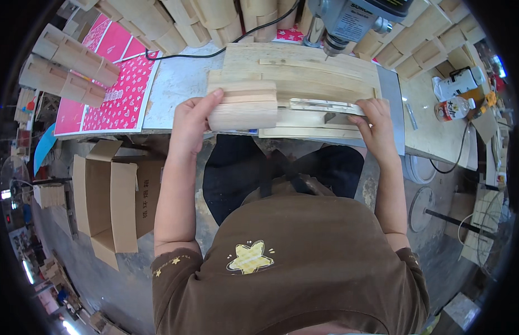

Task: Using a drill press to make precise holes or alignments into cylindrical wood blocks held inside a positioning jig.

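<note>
Left hand on pale wooden cylinder, right hand on shiny metal strip

Your left hand [192,120] grips the left end of the pale wooden cylinder [244,109]: thumb pressed over its upper face, other fingers mostly hidden, so can't tell how they're spaced. The cylinder lies sideways between your two hands, nearer the left fingers. Your right hand [378,123] pinches the right end of the shiny metal strip [321,105] between thumb and fingers, fingers bunched together. Strip runs from your right fingertips toward the cylinder; a thin dark part bridges to the cylinder's right end. Can't tell if it goes inside. Exact kind of strip unclear.

Just beyond your fingers: wooden board [309,64] on the worktable [178,84]. Beyond your right fingers, slightly left: drill press [354,22], bit pointing down over the board. Black cable [201,56] curves beyond your left fingers. Left of them: pink patterned sheet [120,100], with slotted wooden cylinders [67,67] lying over it; more stacked farther beyond both hands. Right of your right fingers: slim pen-like stick [411,116], then plastic bottle [455,109]. Below and left of your left fingers: open cardboard box [123,206].
</note>
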{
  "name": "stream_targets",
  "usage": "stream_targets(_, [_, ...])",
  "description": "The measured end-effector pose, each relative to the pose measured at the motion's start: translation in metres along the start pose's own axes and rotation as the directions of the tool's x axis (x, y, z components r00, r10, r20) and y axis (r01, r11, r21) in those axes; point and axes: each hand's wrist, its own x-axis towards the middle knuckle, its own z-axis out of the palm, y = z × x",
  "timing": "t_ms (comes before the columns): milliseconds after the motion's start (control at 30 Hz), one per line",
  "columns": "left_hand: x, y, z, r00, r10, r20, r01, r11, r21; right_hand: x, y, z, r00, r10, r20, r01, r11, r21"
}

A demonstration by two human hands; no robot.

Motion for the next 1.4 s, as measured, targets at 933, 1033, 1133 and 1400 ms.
stream_targets(933, [0.017,-0.007,0.001,0.968,0.199,-0.149,-0.189,0.979,0.081,-0.007,0.026,-0.019,0.983,0.182,-0.009,-0.182,0.983,-0.022])
stream_targets(1033, [0.006,-0.005,0.007,0.964,0.225,-0.144,-0.214,0.973,0.086,0.005,0.009,-0.019,0.995,0.057,-0.084,-0.072,0.98,-0.183])
stream_targets(1133, [-0.013,-0.002,0.018,0.965,0.234,-0.119,-0.224,0.97,0.095,0.021,-0.024,-0.019,0.974,-0.054,-0.22,0.012,0.982,-0.189])
stream_targets(1400, [-0.059,0.007,0.031,0.882,0.458,-0.111,-0.425,0.875,0.23,0.048,-0.101,0.002,1.0,-0.013,-0.01,0.015,0.951,0.309])
